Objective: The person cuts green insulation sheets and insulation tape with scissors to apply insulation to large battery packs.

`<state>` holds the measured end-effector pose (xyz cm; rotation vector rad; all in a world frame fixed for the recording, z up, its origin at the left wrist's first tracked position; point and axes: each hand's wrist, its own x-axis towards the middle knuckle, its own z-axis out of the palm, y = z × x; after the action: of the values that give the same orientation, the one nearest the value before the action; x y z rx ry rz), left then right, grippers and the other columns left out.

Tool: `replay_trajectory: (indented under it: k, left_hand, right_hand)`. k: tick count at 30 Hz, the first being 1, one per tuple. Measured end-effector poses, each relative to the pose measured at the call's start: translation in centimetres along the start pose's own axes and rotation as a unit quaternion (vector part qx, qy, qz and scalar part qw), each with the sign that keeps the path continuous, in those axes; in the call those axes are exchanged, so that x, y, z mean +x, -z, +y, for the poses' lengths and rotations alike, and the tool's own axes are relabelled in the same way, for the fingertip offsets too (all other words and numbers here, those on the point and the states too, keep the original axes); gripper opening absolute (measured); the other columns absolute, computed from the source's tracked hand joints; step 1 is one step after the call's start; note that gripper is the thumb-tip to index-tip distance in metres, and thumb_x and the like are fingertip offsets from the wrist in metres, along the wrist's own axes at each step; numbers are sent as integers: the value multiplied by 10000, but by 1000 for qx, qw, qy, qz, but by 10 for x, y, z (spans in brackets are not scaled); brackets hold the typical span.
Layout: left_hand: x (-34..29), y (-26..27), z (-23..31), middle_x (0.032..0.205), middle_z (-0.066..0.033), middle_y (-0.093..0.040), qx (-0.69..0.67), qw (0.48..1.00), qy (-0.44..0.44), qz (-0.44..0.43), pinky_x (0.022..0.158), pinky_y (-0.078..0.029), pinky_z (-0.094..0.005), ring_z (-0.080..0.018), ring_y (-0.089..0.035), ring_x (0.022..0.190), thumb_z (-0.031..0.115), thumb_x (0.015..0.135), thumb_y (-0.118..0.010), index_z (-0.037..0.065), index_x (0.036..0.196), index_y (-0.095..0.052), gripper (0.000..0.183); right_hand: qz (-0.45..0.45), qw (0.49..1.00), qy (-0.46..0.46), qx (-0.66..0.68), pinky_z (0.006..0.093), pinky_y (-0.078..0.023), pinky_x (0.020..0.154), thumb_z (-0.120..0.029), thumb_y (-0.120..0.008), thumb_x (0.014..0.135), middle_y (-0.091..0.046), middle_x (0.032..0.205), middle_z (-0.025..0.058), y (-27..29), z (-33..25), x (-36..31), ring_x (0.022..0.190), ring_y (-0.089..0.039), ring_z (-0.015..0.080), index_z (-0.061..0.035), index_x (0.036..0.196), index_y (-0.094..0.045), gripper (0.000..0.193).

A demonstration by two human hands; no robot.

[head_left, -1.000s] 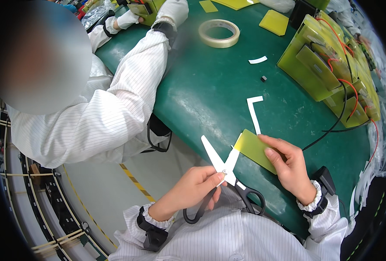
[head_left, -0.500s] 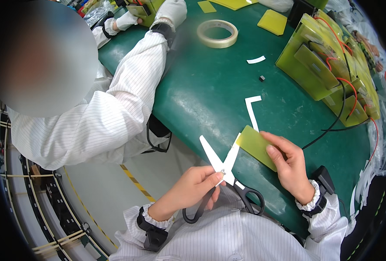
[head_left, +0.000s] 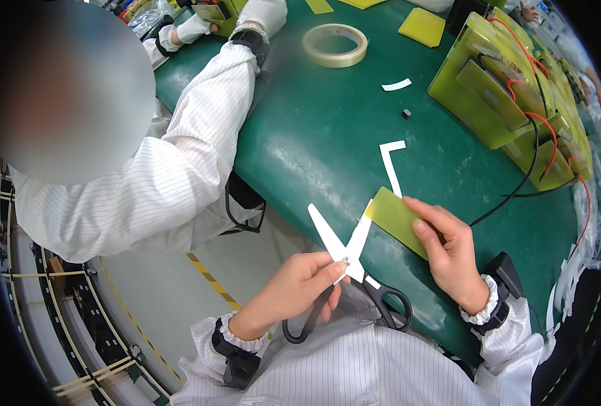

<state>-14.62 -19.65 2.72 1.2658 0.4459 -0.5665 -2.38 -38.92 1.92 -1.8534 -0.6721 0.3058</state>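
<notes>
My left hand (head_left: 309, 283) pinches a pair of black-handled scissors (head_left: 357, 245) near the pivot, with the blades spread wide apart. None of my fingers sit in the handle loops. Between thumb and fingers, my right hand (head_left: 449, 254) grips a translucent yellow-green plastic sheet (head_left: 398, 222) by its right end. The sheet's left corner meets the right-hand blade; whether they touch I cannot tell. Just beyond the sheet, an L-shaped white strip (head_left: 389, 166) lies on the green table, its lower end hidden behind the sheet.
A roll of tape (head_left: 335, 44), a short white strip (head_left: 396, 84) and a small black block (head_left: 406, 114) lie on the green table (head_left: 300, 128). Yellow-green panel assemblies (head_left: 486, 95) with red and black wires stand at right. A co-worker's sleeve (head_left: 202, 128) reaches across at left.
The table and its objects appear slightly higher in the picture. Both hands keep their holds on the scissors and the sheet, with hardly any movement.
</notes>
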Motion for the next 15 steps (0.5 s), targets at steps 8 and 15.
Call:
replay_trajectory:
  k: [8, 15]
  left_hand:
    - [2, -3, -3, 600, -62, -554, -12, 1000, 9, -10, 445, -427, -224, -118, -542, 465, 213, 941, -419, -56, 875, -523, 296]
    - [0, -2, -5, 586, -57, -551, -3, 1000, -11, -6, 429, -419, -223, -113, -532, 434, 228, 939, -425, -55, 867, -530, 310]
  right_hand:
    - [-28, 999, -34, 23, 230, -420, 668, -21, -503, 854, -596, 862, 99, 7, -4, -5, 728, -532, 136, -12, 1122, -564, 275]
    - [88, 970, -36, -224, 299, -449, 721, -81, -556, 835, -587, 952, 142, 39, -1, 12, 826, -556, 212, 19, 1108, -550, 291]
